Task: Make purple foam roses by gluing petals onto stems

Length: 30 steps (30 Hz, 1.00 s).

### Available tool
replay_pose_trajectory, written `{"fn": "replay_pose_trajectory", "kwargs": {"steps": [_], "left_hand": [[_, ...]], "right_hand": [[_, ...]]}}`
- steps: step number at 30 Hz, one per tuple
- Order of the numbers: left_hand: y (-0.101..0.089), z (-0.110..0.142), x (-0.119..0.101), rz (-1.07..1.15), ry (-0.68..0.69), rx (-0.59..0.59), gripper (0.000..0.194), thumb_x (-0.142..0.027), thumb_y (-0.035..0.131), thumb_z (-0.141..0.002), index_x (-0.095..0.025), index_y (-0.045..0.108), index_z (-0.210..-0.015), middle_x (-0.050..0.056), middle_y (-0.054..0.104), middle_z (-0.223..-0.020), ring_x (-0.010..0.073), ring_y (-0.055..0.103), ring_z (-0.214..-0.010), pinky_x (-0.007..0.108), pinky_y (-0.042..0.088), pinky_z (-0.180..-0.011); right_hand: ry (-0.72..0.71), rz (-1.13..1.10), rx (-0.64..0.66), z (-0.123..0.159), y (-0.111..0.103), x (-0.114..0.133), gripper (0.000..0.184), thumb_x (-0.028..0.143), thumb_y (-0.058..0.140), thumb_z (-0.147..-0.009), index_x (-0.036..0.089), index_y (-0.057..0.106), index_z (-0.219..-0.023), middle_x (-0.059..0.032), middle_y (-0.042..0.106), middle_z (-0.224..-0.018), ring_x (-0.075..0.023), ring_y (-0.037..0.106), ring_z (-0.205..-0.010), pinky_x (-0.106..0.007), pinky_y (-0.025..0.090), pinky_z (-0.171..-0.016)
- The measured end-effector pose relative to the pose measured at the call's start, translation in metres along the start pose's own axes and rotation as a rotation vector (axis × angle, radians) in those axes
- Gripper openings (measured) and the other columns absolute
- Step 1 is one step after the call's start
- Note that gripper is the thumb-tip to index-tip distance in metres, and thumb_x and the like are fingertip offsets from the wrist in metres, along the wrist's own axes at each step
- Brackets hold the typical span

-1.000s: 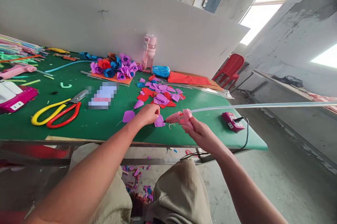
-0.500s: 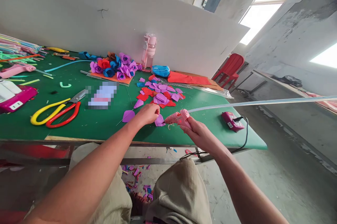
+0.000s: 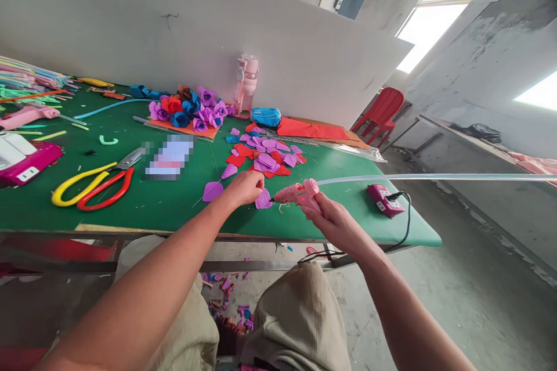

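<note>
My right hand [image 3: 333,217] is wrapped round the handle of a pink hot glue gun [image 3: 300,193]. A long clear glue stick [image 3: 418,177] runs out of its back to the right. The gun's nozzle meets the right edge of a purple petal [image 3: 263,199] low over the green table. My left hand [image 3: 249,186] is closed at the petal's left side, its fingertips partly hidden, and appears to pinch it. Left of that hand lies another purple petal [image 3: 213,191] with a thin wire across it. Just beyond is a pile of purple, red and blue petals [image 3: 267,153].
Scissors [image 3: 104,186] with yellow and red handles lie on the green table [image 3: 174,214]. Finished paper flowers [image 3: 195,107], a pink bottle [image 3: 246,86] and a blue pouch [image 3: 266,117] stand behind. A power socket [image 3: 385,201] with a cord sits at right.
The glue gun has tipped slightly, its back shifting a little right, and the far end of the glue stick has dropped. My left hand has stayed in place.
</note>
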<state>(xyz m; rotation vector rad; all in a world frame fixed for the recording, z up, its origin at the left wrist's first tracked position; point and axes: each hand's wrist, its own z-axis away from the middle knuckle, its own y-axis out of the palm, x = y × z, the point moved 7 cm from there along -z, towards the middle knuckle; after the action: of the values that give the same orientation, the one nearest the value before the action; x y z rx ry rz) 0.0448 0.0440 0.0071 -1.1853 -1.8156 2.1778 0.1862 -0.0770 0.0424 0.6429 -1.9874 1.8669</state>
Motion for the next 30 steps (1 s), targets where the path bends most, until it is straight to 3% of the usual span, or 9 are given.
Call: {"fn": "replay_pose_trajectory", "kwargs": {"steps": [10,22,30], "left_hand": [[0.001,-0.002,0.002,-0.007,0.028,-0.021,0.017,-0.008,0.05,-0.067,-0.017,0.063,-0.072,0.003,0.066,-0.073,0.0158,0.057,-0.069,0.024,0.034,-0.054],[0.0,0.0,0.001,0.008,0.0,-0.003,0.014,-0.009,0.051,-0.068,-0.017,0.061,-0.068,0.003,0.065,-0.072,0.0149,0.056,-0.066,0.024,0.032,-0.052],[0.0,0.0,0.001,-0.017,0.007,-0.015,0.016,-0.009,0.05,-0.067,-0.017,0.063,-0.07,0.003,0.066,-0.073,0.0151,0.056,-0.066,0.024,0.032,-0.053]], "right_hand": [[-0.038,0.028,0.027,-0.004,0.015,0.006,0.022,0.038,0.036,-0.09,0.021,0.048,-0.087,-0.0005,0.055,-0.07,-0.0144,0.048,-0.059,-0.024,0.035,-0.054],[-0.008,0.056,-0.02,0.003,-0.001,0.002,0.02,0.037,0.038,-0.091,0.021,0.05,-0.091,-0.0007,0.057,-0.072,-0.0153,0.051,-0.062,-0.024,0.034,-0.054],[-0.038,0.023,0.023,-0.001,0.014,0.013,0.021,0.038,0.038,-0.091,0.02,0.048,-0.086,0.0014,0.053,-0.066,-0.0134,0.046,-0.057,-0.023,0.033,-0.052]]}}
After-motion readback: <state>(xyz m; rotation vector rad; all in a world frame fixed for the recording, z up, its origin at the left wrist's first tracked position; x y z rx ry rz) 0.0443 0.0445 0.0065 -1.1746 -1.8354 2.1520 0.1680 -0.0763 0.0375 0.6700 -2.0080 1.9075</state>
